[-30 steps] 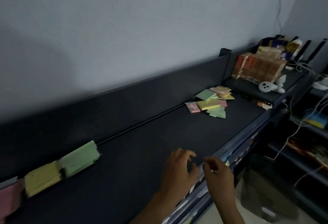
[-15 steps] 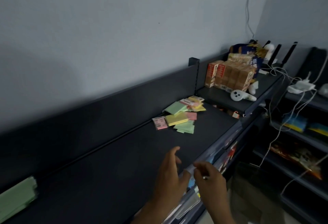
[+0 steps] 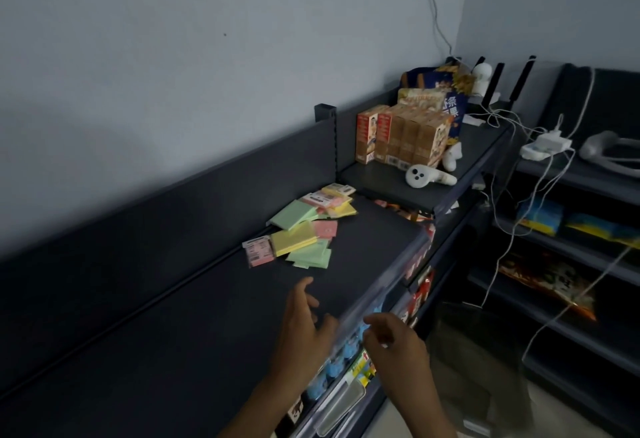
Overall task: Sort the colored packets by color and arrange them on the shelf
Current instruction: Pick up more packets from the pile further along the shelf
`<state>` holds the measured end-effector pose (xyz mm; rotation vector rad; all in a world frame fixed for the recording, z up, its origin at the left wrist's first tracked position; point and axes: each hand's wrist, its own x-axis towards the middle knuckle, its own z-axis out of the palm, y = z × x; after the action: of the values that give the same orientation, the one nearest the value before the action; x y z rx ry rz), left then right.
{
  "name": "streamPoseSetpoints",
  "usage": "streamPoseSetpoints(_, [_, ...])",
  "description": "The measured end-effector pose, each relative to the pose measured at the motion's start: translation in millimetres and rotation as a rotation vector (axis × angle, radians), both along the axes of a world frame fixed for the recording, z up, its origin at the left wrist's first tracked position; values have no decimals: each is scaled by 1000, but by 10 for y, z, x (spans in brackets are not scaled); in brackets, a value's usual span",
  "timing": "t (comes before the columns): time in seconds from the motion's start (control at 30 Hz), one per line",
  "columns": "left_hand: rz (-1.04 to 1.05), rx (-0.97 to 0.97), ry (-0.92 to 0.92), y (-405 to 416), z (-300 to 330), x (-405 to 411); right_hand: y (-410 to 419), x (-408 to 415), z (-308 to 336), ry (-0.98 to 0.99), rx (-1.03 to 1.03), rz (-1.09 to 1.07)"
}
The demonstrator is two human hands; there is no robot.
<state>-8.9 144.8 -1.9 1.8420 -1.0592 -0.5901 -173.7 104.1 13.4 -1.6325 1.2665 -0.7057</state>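
— Judging the packets (image 3: 304,226), how will they handle?

— Thin, flat and light, I'd guess; probably wrapped, so slick. They lie in a loose mixed pile on the shelf (image 3: 173,333), near its back wall, just left of the raised shelf with the boxes (image 3: 401,136).

— Where to take hold?

— By an edge, thumb under, fingers on top. The pink one (image 3: 259,251) at the pile's near-left lies clear of the others.

— And the hands?

— Both empty, well short of the pile. Left hand (image 3: 304,330) hovers with loose fingers over the shelf; right hand (image 3: 394,342) hangs loosely curled at its front rail.
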Motion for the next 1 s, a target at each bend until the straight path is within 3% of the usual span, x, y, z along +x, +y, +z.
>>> streamPoseSetpoints(0.23, [36, -48, -32, -394, -19, 169, -392, 230, -26, 58, 3, 33])
streamPoseSetpoints(0.5, [190, -110, -38, -807, 40, 944, -1085, 1011, 77, 159, -78, 123])
streamPoseSetpoints(0.77, [209, 16, 2, -1196, -71, 1346, -1523, 1629, 36, 126, -149, 122])
streamPoseSetpoints(1.0, [193, 90, -28, -1370, -55, 1426, -1723, 1871, -111, 102, -68, 104])
